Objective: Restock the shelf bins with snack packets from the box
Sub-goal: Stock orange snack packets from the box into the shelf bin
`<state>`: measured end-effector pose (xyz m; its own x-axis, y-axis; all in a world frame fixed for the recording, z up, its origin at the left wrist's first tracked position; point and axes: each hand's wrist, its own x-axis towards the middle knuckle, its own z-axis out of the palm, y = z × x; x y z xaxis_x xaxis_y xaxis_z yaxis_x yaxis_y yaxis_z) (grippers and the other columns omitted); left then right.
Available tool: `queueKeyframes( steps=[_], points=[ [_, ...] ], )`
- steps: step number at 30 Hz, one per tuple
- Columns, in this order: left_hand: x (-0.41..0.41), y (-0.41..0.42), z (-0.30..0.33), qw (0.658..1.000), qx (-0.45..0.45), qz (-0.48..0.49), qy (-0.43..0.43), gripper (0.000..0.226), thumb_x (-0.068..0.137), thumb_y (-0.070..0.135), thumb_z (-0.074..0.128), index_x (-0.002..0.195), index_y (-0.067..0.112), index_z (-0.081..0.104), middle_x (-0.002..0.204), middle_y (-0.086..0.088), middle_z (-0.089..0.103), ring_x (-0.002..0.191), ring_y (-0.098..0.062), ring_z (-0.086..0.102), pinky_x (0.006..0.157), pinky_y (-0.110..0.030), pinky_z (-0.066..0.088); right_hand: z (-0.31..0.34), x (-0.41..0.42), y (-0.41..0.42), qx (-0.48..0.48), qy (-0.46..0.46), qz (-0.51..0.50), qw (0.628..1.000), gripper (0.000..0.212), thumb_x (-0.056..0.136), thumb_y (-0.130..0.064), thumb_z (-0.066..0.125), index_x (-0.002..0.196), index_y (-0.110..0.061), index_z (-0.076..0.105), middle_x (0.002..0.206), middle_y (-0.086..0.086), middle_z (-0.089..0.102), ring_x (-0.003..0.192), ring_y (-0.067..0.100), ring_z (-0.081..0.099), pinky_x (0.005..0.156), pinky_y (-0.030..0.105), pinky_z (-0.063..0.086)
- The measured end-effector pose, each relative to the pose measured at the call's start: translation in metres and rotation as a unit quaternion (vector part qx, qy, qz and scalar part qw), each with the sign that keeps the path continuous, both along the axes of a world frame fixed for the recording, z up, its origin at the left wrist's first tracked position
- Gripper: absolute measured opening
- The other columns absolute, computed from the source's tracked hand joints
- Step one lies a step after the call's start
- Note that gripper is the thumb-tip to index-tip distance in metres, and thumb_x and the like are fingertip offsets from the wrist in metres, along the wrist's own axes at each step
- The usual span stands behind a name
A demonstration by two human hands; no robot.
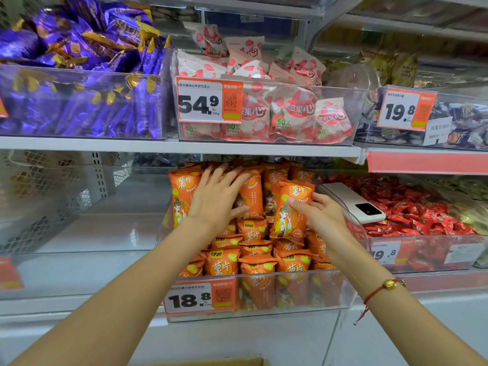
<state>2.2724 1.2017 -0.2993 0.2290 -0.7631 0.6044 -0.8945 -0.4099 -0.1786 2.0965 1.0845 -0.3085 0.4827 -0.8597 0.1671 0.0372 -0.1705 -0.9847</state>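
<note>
Cardboard of the box edges in just below my forearms. I press my left hand, fingers spread flat, against the upright orange packets at the bin's back, probably so that they don't topple, while my right hand pinches one more packet, upright, above the front rows, likely to slot it in.

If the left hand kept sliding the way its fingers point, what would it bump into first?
Probably the upright orange packets at the back of the clear bin. The left hand lies open on them already, its fingers aimed up and back under the shelf. Depth there is hard to judge.
</note>
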Motion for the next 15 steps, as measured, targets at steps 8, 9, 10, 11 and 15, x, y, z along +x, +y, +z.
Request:
queueKeyframes(
  steps=[8,9,10,11,15],
  points=[
    [-0.011,0.000,-0.005,1.000,0.022,-0.008,-0.018,0.074,0.093,0.052,0.050,0.153,0.032,0.012,0.162,0.000,0.011,0.148,-0.025,0.009,0.118,-0.046,0.005,-0.001,-0.006,-0.002,0.008,-0.013,-0.001,1.000,0.074,0.076,-0.037,0.078,0.139,-0.017,0.044,0.127,0.002,0.059,0.109,0.015,0.059,0.083,0.027,0.046],
    [-0.013,0.000,-0.009,0.999,0.025,-0.008,-0.020,0.074,0.094,0.052,0.049,0.153,0.033,0.009,0.162,0.000,0.008,0.149,-0.025,0.006,0.118,-0.048,0.003,-0.001,-0.007,-0.003,0.007,-0.015,0.001,1.000,0.073,0.076,-0.036,0.078,0.138,-0.018,0.045,0.124,0.002,0.061,0.104,0.012,0.060,0.079,0.024,0.046],
    [-0.013,0.000,-0.012,0.999,0.026,-0.007,-0.021,0.074,0.094,0.052,0.048,0.153,0.033,0.008,0.162,0.000,0.006,0.149,-0.025,0.005,0.119,-0.048,0.002,0.000,-0.007,-0.003,0.006,-0.017,0.004,1.000,0.072,0.076,-0.036,0.078,0.138,-0.018,0.046,0.122,0.001,0.062,0.100,0.010,0.061,0.075,0.022,0.046],
    [-0.014,0.000,-0.013,1.000,0.024,-0.006,-0.019,0.073,0.094,0.051,0.048,0.153,0.033,0.008,0.163,0.000,0.005,0.149,-0.025,0.003,0.119,-0.048,0.000,0.000,-0.007,-0.003,0.006,-0.018,0.005,1.000,0.072,0.076,-0.035,0.079,0.138,-0.018,0.047,0.122,0.001,0.062,0.098,0.008,0.061,0.074,0.022,0.047],
    [-0.015,0.001,-0.012,1.000,0.021,-0.002,-0.016,0.072,0.095,0.049,0.048,0.153,0.033,0.009,0.162,-0.001,0.006,0.149,-0.023,0.003,0.119,-0.047,0.000,0.010,-0.001,-0.007,-0.050,-0.012,-0.030,0.998,0.077,0.077,-0.032,0.078,0.142,-0.013,0.042,0.135,0.005,0.054,0.115,0.016,0.056,0.095,0.033,0.048]
  ],
)
